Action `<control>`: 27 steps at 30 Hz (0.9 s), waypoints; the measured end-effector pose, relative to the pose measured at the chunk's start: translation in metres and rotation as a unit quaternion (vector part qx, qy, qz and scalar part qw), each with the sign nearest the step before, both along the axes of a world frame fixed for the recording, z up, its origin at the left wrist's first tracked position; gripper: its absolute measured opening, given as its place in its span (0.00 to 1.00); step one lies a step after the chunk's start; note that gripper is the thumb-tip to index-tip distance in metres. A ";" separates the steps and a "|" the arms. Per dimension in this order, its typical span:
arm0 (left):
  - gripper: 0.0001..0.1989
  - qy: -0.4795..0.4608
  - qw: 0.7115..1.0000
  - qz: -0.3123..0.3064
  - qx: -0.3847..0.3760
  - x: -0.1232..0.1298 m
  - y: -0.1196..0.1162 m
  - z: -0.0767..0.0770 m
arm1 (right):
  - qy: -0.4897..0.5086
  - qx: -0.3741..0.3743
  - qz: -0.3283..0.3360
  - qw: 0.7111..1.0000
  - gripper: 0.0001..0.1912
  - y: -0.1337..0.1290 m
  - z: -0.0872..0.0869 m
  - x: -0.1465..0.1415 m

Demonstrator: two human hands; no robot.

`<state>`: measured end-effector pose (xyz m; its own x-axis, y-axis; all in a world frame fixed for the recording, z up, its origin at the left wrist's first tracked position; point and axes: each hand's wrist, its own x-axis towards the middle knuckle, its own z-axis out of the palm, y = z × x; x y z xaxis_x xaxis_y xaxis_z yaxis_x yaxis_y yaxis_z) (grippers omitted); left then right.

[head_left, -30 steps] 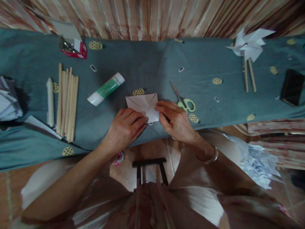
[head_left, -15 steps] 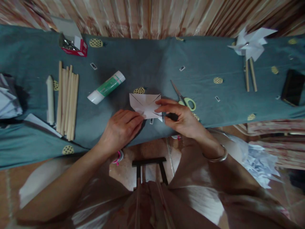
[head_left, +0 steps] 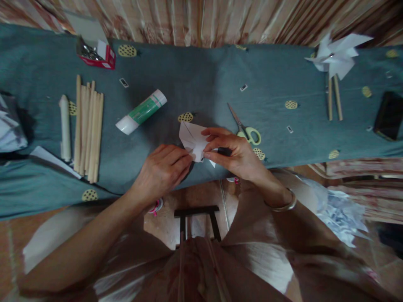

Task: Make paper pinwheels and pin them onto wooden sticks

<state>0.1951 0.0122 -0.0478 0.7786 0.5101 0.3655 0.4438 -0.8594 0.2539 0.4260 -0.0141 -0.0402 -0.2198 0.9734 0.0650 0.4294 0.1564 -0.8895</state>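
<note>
A small white paper square, slit inward from its corners, is held between my hands above the cloth. My left hand pinches its lower left part near the middle. On the other side, my right hand has thumb and fingers closed on the paper's right part, and a pointed corner shows below them. Green-handled scissors lie on the cloth just beyond my right hand. To the upper left of my left hand is a green and white glue stick.
Wooden sticks lie at the left beside a pale capped pen-like tube. Behind them stands a red box of small metal pieces. A finished white pinwheel and a dark phone are at the right. Paper scraps hang lower right.
The paper has turned and its right side is now bent inward. My right thumb and fingers have closed on it, moving left towards my left hand.
</note>
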 end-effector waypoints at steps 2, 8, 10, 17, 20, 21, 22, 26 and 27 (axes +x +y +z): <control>0.08 -0.001 1.000 -0.004 0.001 0.001 -0.001 0.001 | -0.017 0.010 -0.013 1.000 0.02 0.001 -0.002 -0.002; 0.08 -0.015 1.000 -0.010 -0.002 0.003 -0.002 0.000 | -0.101 0.038 -0.036 0.993 0.04 0.002 -0.006 -0.006; 0.08 -0.019 1.000 -0.013 -0.003 0.004 -0.003 -0.001 | -0.116 0.047 -0.046 0.991 0.04 0.002 -0.007 -0.007; 0.12 -0.013 0.999 -0.019 -0.027 0.005 -0.003 -0.001 | -0.151 0.074 -0.069 0.983 0.05 0.002 -0.008 -0.013; 0.12 -0.014 0.999 -0.036 -0.021 0.004 -0.003 -0.002 | -0.165 0.076 -0.073 0.981 0.05 0.003 -0.009 -0.014; 0.12 -0.014 0.999 -0.040 -0.020 0.004 -0.002 -0.002 | -0.169 0.080 -0.074 0.980 0.05 0.003 -0.009 -0.014; 0.12 -0.014 0.999 -0.042 -0.018 0.004 -0.002 -0.003 | -0.172 0.084 -0.076 0.979 0.05 0.003 -0.009 -0.015; 0.11 -0.013 0.999 -0.045 -0.016 0.004 -0.002 -0.004 | -0.174 0.105 -0.076 0.976 0.05 0.004 -0.009 -0.016; 0.11 -0.014 0.999 -0.046 -0.016 0.005 -0.002 -0.004 | -0.171 0.109 -0.074 0.976 0.04 0.004 -0.009 -0.017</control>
<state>0.1997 0.0105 -0.0517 0.8121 0.4486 0.3733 0.3554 -0.8875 0.2933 0.4093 -0.0105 -0.0494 -0.1229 0.9672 0.2224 0.7278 0.2402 -0.6424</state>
